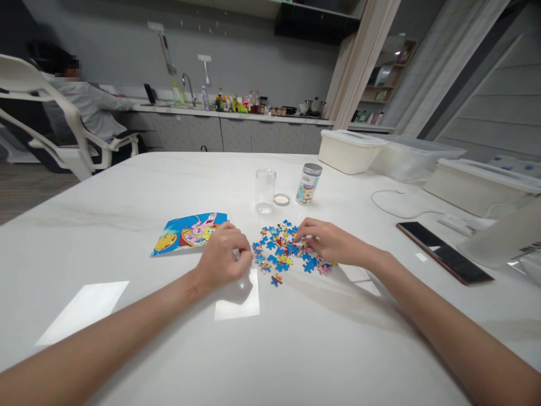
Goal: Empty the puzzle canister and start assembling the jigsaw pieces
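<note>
Loose jigsaw puzzle pieces [276,248], mostly blue with pink, yellow and red parts, lie in a spread pile on the white table. At the pile's left edge, my left hand [226,254] is closed with its fingers curled; the inside of its grip is hidden. My right hand [323,239] reaches over the right side of the pile, fingers bent down among the pieces, and what lies between its fingertips cannot be made out. A single puzzle piece [276,279] lies at the near side. Partly behind my left hand is a cartoon picture sheet [186,232].
Behind the pile stand a clear jar [265,192], a round lid [282,199] and a printed can [309,184] with a silver lid. A phone [442,251], a white cable [393,211] and storage boxes [353,151] are on the right. A person [87,107] sits far left.
</note>
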